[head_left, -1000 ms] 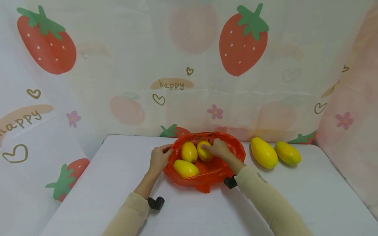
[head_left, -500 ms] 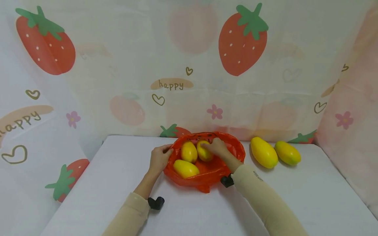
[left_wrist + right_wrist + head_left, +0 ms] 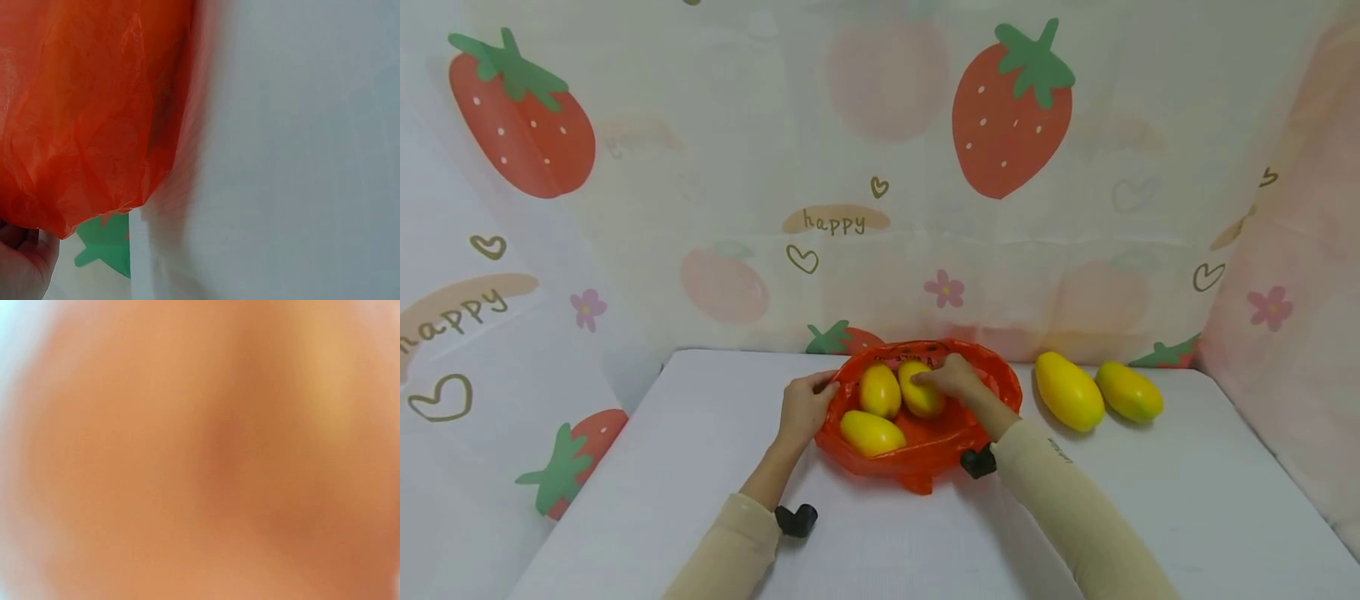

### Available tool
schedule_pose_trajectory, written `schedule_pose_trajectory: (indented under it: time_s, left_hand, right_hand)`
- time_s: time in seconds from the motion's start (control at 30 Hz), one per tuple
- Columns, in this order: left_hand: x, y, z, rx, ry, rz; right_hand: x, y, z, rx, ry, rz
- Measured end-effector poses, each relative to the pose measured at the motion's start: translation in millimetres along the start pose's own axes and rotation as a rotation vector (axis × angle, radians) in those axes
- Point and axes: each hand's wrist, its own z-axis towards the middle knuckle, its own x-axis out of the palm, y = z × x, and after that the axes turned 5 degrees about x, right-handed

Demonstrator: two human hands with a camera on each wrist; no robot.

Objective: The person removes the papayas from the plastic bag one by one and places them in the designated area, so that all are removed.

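Observation:
A red plastic bag (image 3: 895,463) lies with its mouth spread wide on the white table. My left hand (image 3: 802,410) pinches the bag's left rim; in the left wrist view, that hand (image 3: 24,270) shows at the lower left beneath the red film. Inside the bag, my right hand (image 3: 961,383) grips a yellow mango (image 3: 922,400), thumb on its near side and the other fingers mostly hidden. Beside it stands a second mango (image 3: 880,392), and a third mango (image 3: 872,434) lies closer to me. The right wrist view is an orange blur.
Two more mangoes, a larger one (image 3: 1069,392) and a smaller greenish one (image 3: 1130,392), lie on the table (image 3: 1187,500) right of the bag. A strawberry-printed cloth (image 3: 737,167) hangs directly behind the table's back edge.
My right forearm has shifted slightly left, and the mango in that hand has turned a little. The left hand keeps its place on the rim. The head view has tilted up slightly.

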Motion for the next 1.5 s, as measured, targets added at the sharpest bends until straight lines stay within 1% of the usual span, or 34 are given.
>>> schedule_pose_trajectory:
  time_s: [0.1, 0.17, 0.37, 0.5, 0.83, 1.0, 1.17, 1.5]
  left_hand:
    - [-0.2, -0.2, -0.7, -0.006, 0.002, -0.001]
    - [-0.7, -0.4, -0.7, -0.003, 0.001, 0.000]
    - [-1.3, 0.0, -0.5, 0.007, -0.001, -0.003]
    - [-1.8, 0.8, -1.1, 0.012, -0.003, -0.003]
    - [-2.3, 0.4, -1.6, 0.018, -0.004, -0.004]
    - [-3.1, -1.3, -1.7, 0.011, -0.001, -0.013]
    - [-3.1, -1.6, -1.9, 0.013, 0.001, -0.009]
    - [-2.1, -0.9, -1.8, 0.017, -0.012, -0.015]
  right_hand:
    - [-3, 0, -2, 0.000, 0.014, 0.017]
    - [-5, 0, -4, 0.005, 0.016, 0.021]
    - [-13, 2, -9, -0.022, 0.029, 0.021]
    - [-18, 3, -12, -0.017, 0.041, 0.034]
    - [-32, 4, -25, -0.051, 0.078, 0.000]
    - [-40, 5, -30, -0.055, 0.071, -0.018]
    - [-47, 4, -32, -0.075, 0.100, 0.011]
    - [-64, 3, -39, -0.081, 0.137, -0.019]
